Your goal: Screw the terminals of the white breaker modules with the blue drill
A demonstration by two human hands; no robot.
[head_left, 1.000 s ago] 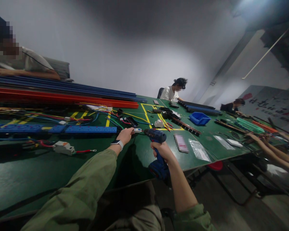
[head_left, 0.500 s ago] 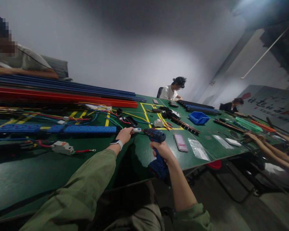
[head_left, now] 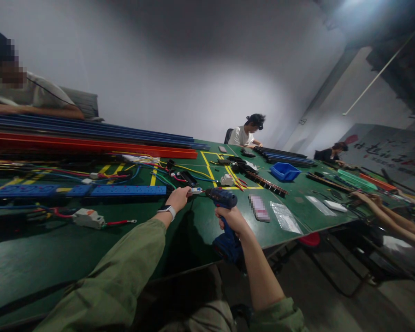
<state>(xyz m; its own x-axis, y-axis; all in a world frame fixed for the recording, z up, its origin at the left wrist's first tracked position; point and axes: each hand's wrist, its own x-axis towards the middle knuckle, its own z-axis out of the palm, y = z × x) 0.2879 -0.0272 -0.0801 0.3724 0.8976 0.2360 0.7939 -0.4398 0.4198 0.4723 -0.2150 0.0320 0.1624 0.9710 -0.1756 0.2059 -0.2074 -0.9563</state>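
Observation:
My right hand (head_left: 234, 218) is wrapped round the grip of a blue cordless drill (head_left: 224, 198), its bit pointing left. My left hand (head_left: 179, 199), with a watch on the wrist, pinches a small white-and-blue connector part (head_left: 196, 190) just off the end of the bit. Whether the bit touches the part is too small to tell. A blue socket strip (head_left: 129, 190) lies to the left of my left hand. Just behind the hand are a black housing (head_left: 187, 178) and yellow, green and blue wires.
A grey-white breaker (head_left: 89, 217) with a red lugged cable lies at left, and another breaker (head_left: 227, 180) beyond the drill. Orange rails (head_left: 159, 151), a blue bin (head_left: 285, 171), a phone (head_left: 259, 209) and a plastic bag (head_left: 285, 217) rest on the green table. Co-workers sit around it.
The view has shifted slightly. Both hands keep nearly the same place, the drill still pointing at the part in my left hand.

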